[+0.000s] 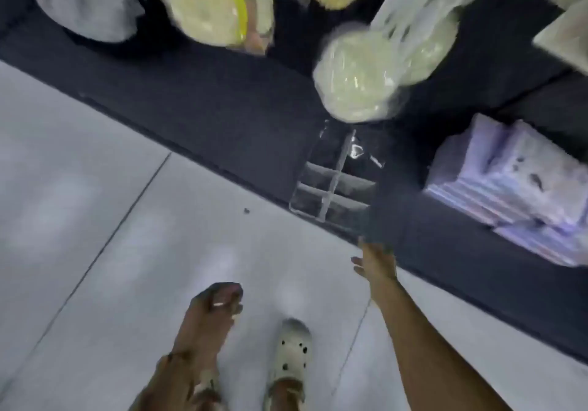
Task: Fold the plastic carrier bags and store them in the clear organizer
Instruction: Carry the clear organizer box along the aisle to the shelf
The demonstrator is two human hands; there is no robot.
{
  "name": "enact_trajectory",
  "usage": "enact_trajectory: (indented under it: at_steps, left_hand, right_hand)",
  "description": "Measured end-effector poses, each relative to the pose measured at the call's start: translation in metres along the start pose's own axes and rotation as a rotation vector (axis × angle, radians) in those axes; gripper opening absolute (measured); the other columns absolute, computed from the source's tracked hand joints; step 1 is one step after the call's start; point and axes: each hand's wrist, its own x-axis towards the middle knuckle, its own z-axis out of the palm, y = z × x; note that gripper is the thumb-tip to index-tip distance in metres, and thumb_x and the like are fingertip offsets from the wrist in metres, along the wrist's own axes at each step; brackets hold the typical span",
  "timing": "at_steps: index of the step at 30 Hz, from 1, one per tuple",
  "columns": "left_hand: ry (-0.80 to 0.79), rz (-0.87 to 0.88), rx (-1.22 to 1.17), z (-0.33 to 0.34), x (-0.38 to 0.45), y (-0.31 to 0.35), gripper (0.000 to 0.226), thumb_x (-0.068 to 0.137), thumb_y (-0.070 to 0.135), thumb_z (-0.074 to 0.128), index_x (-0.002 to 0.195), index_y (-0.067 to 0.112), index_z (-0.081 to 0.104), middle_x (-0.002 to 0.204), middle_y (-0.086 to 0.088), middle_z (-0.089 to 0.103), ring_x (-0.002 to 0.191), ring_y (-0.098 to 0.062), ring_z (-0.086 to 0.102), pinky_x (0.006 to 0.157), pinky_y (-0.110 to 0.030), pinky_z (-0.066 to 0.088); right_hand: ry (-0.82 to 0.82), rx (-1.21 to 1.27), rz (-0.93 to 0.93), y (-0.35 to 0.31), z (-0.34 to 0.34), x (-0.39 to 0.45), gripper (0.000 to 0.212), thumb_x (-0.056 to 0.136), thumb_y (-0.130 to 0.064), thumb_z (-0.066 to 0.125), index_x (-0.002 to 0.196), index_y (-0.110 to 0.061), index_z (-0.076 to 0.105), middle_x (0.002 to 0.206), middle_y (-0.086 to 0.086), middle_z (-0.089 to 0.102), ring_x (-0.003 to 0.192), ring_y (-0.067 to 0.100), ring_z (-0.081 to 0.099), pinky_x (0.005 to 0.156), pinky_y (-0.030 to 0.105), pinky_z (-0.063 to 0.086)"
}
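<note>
The view is smeared by motion and tipped steeply down, so much of it reads only roughly. The clear organizer (334,184), a see-through box split by thin dividers into compartments, sits on a dark surface (197,102) near its edge, at about two o'clock from the picture's middle; its compartments look empty as far as the blur allows, with only the dark top showing through. The right hand (377,259) stretches out toward it from five o'clock, fingers spread apart and clamped on nothing, stopping just short of the box's near corner and close to the surface's edge. The left hand (219,299) hangs low at six o'clock over the pale tiled floor (79,219), its fingers curled loosely inward; whether anything lies inside them I cannot tell, though nothing bag-like trails from it. A light-coloured clog (291,353) stands on the tiles between the two arms. At twelve to one o'clock lie several bulging clear bags (356,79) with pale yellowish contents, and at three o'clock a stack of pale folded items (509,181), which may be the carrier bags, though the blur forbids certainty. Judging from this, the task is at or near its start: nothing is stored in the box, no bag is in hand, and all folding and filing appears left to do.
</note>
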Motion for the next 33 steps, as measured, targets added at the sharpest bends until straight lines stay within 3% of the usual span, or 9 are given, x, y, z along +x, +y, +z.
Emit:
enact_trajectory:
  at_steps: [4,8,12,16,18,22,27,30,33]
  left_hand:
    - [-0.036,0.021,0.054,0.022,0.058,-0.023,0.023,0.092,-0.002,0.05,0.087,0.014,0.065,0.094,-0.008,0.066,0.088,-0.023,0.063,0.075,-0.032,0.046]
    - [-0.032,-0.006,-0.031,0.026,0.075,-0.044,0.015,0.09,-0.002,0.054,0.088,0.011,0.063,0.102,-0.015,0.062,0.081,-0.021,0.061,0.068,-0.029,0.042]
    - [0.025,-0.025,-0.006,0.015,0.065,-0.063,0.012,0.09,0.006,0.056,0.088,0.013,0.066,0.103,-0.011,0.066,0.087,-0.02,0.066,0.073,-0.032,0.047]
    - [0.071,-0.031,-0.03,-0.006,0.033,-0.067,0.02,0.093,0.005,0.052,0.088,0.017,0.067,0.099,-0.008,0.067,0.089,-0.023,0.066,0.073,-0.031,0.048]
    - [0.087,-0.043,-0.063,-0.018,0.011,-0.064,0.021,0.092,0.001,0.051,0.089,0.014,0.067,0.096,-0.009,0.067,0.089,-0.027,0.065,0.078,-0.036,0.048]
    - [0.143,-0.069,-0.117,-0.045,-0.052,-0.047,0.025,0.091,-0.005,0.045,0.086,0.01,0.065,0.089,-0.013,0.064,0.081,-0.028,0.06,0.072,-0.035,0.041]
    - [0.298,-0.065,-0.204,-0.083,-0.148,-0.033,0.011,0.095,0.014,0.054,0.093,0.013,0.065,0.097,-0.007,0.069,0.088,-0.022,0.067,0.078,-0.036,0.052]
    - [0.373,-0.055,-0.289,-0.109,-0.202,-0.033,0.011,0.096,0.017,0.054,0.099,0.012,0.064,0.099,-0.007,0.068,0.088,-0.02,0.066,0.073,-0.031,0.053]
    - [0.46,-0.035,-0.385,-0.136,-0.249,-0.035,0.011,0.095,0.02,0.055,0.099,0.015,0.065,0.101,-0.006,0.068,0.089,-0.019,0.067,0.073,-0.03,0.052]
  right_hand:
    - [0.073,0.17,0.048,0.006,0.032,0.073,0.042,0.094,-0.027,0.061,0.128,-0.008,0.046,0.102,0.004,0.057,0.08,0.026,0.063,0.081,0.039,0.056]
    - [-0.025,0.246,0.067,0.011,0.041,0.101,0.038,0.097,-0.005,0.045,0.134,-0.005,0.038,0.127,0.02,0.052,0.104,0.032,0.063,0.08,0.037,0.058]
    - [-0.009,0.233,0.056,0.008,0.037,0.095,0.041,0.095,0.002,0.04,0.136,0.0,0.037,0.109,0.02,0.054,0.102,0.035,0.065,0.077,0.039,0.059]
    - [0.039,0.185,0.05,0.031,0.018,0.034,0.018,0.09,0.005,0.04,0.101,0.0,0.053,0.087,0.019,0.065,0.069,0.025,0.073,0.056,0.026,0.057]
    - [-0.021,0.114,0.011,0.042,-0.003,-0.004,0.027,0.089,0.007,0.037,0.109,0.0,0.054,0.091,0.016,0.063,0.068,0.023,0.073,0.063,0.028,0.058]
    - [-0.177,-0.175,-0.108,0.042,-0.044,-0.08,0.042,0.094,0.002,0.039,0.135,-0.002,0.047,0.127,0.011,0.047,0.074,0.023,0.073,0.066,0.021,0.057]
    - [-0.332,-0.535,-0.291,-0.001,-0.06,-0.179,0.03,0.098,-0.01,0.038,0.122,-0.012,0.057,0.123,0.006,0.056,0.071,0.015,0.073,0.062,0.018,0.053]
    - [-0.446,-0.661,-0.413,-0.036,-0.045,-0.241,0.03,0.099,-0.01,0.037,0.121,-0.012,0.056,0.124,0.001,0.053,0.068,0.013,0.072,0.071,0.035,0.059]
    - [-0.583,-0.755,-0.509,-0.066,-0.013,-0.302,0.028,0.098,-0.012,0.036,0.116,-0.021,0.055,0.098,-0.016,0.056,0.067,0.01,0.071,0.07,0.036,0.058]
